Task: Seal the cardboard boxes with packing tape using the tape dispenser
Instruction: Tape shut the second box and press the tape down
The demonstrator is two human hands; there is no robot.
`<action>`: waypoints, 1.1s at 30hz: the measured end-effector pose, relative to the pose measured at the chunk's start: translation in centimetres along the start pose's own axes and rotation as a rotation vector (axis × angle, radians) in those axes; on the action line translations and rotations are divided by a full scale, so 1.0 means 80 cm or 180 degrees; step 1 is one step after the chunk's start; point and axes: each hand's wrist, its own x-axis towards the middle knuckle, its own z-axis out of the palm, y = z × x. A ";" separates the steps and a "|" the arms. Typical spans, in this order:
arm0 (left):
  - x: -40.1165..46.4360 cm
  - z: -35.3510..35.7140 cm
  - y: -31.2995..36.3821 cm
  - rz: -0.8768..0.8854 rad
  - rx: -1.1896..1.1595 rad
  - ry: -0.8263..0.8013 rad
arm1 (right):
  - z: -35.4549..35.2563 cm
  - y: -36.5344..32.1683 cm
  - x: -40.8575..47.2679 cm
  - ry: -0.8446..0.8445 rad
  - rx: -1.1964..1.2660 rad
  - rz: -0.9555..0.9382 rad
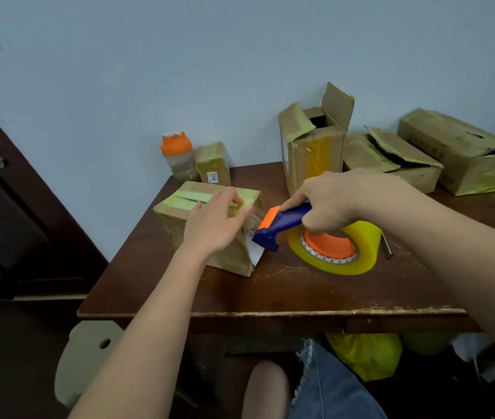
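A small cardboard box [176,213] with yellowish tape on top sits at the left of the brown table [270,291]. My left hand [214,223] lies flat on its top right edge, fingers straight, pressing the tape down. My right hand [334,201] grips the blue and orange tape dispenser [279,226], whose blade end touches the box's right side. The dispenser carries a big yellow tape roll [358,252] on an orange hub.
At the back stand a tall open box [312,152], a flat open box [391,158], a large box [464,152], a tiny taped box [213,163] and an orange-lidded shaker bottle [178,155]. A dark door [4,207] is at left. My knee is under the table.
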 end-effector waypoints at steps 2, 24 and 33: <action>0.001 -0.005 0.002 0.0021 -0.0093 -0.0085 | -0.006 -0.009 0.008 -0.0119 -0.0022 0.0031; 0.006 0.000 0.005 0.0282 0.0053 0.0060 | -0.035 -0.047 0.046 -0.0731 -0.0504 0.0328; 0.008 0.004 -0.010 0.0262 -0.0088 0.0179 | 0.018 -0.010 0.049 -0.1555 -0.1118 0.0618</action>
